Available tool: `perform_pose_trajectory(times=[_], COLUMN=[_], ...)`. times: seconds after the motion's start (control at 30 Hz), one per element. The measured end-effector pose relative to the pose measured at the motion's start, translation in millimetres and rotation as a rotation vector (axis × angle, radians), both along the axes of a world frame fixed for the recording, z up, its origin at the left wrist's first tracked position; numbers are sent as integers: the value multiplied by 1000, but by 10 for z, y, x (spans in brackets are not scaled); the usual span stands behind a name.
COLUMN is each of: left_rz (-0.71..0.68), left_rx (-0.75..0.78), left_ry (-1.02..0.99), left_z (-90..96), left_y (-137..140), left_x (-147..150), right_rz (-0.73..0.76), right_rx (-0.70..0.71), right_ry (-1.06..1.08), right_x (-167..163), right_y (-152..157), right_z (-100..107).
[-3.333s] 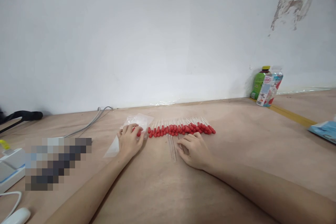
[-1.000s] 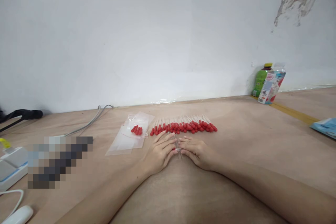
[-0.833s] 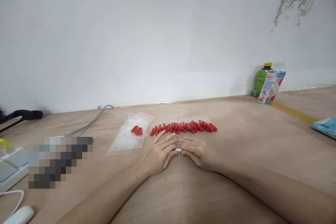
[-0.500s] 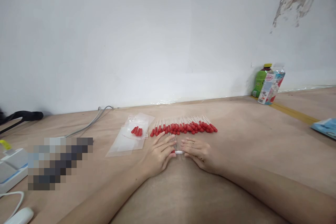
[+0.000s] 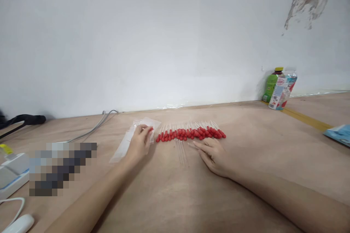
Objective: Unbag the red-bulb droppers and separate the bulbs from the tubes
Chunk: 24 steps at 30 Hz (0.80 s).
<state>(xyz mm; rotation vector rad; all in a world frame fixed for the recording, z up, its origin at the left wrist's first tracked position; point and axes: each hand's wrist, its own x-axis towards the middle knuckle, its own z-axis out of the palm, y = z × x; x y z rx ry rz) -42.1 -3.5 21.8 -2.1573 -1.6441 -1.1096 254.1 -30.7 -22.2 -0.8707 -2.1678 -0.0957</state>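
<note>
My left hand [image 5: 140, 142] is over the clear plastic bags [image 5: 120, 150], its fingertips pinched on a small red rubber bulb [image 5: 151, 129]. It hides the other red bulbs that lay on the bags. My right hand [image 5: 214, 156] rests low over the table, with the thumb and fingers close together around what looks like a thin clear tube [image 5: 191, 146]. Several loose clear tubes [image 5: 182, 154] lie between the hands. Behind them stretches a row of droppers [image 5: 191, 133], red bulbs towards me and pale, thin stems pointing to the wall.
At the back right, a green bottle [image 5: 270, 85] and a clear labelled bottle [image 5: 283, 93] stand by the wall. A blue packet [image 5: 339, 134] lies at the right edge. On the left are a white power strip [image 5: 15, 173], a grey cable [image 5: 95, 127] and a blurred-out object [image 5: 60, 169].
My left hand has moved left and away from me, from the middle to the bags. My right hand stays near its place, now apart from the left, and the loose tubes are uncovered.
</note>
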Motion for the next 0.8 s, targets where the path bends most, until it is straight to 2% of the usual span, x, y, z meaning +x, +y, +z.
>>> perform_pose_trajectory(times=[0.13,0.3,0.5,0.63,0.8], left_rz=[160,227,263,266,206], left_rx=[-62,-181,-246,-152,5], left_ry=[-77,-117,-70,0,162], left_z=[86,4,-36,11,10], left_y=[219,292,283,241,120], left_x=[-399,-641,-672,-611,-340], right_rz=[-25,-36,-6,31,87], right_rx=[-63,-28,-47,-94,-144], right_ry=[94,74,17,-49,-111], right_x=[-108,-226,-252,-237,-221], right_y=[-3,14,2,-25,-67], right_z=[16,38,61,98,172])
